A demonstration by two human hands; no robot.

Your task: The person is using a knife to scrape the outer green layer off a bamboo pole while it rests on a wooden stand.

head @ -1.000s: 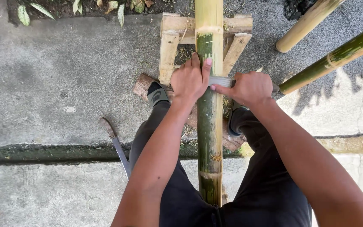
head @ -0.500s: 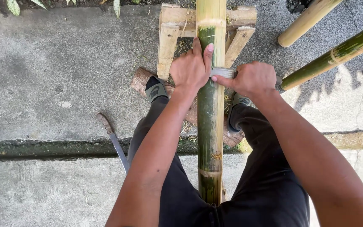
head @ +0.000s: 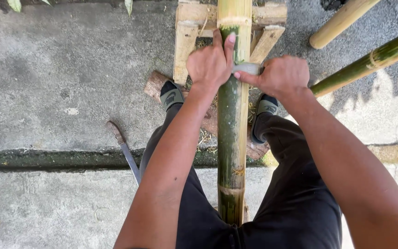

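A thick green bamboo pole [head: 231, 129] runs away from me between my legs, its far pale end resting on a wooden stand [head: 187, 32]. My left hand [head: 210, 62] lies on the pole's left side, fingers stretched forward along it. My right hand [head: 279, 76] grips a short metal blade [head: 247, 69] laid across the pole, its thumb touching the blade. Both hands sit just short of the stand. The scraped part of the pole beyond the hands is yellowish.
A long knife with a wooden handle [head: 125, 150] lies on the concrete to the left. A log [head: 155, 85] lies under my feet. Two more bamboo poles, one green [head: 369, 60] and one pale [head: 339, 23], lie at the right. A mossy gutter [head: 51, 159] crosses the ground.
Both hands and the blade have slid forward along the pole toward the wooden stand. The view has shifted slightly with them.
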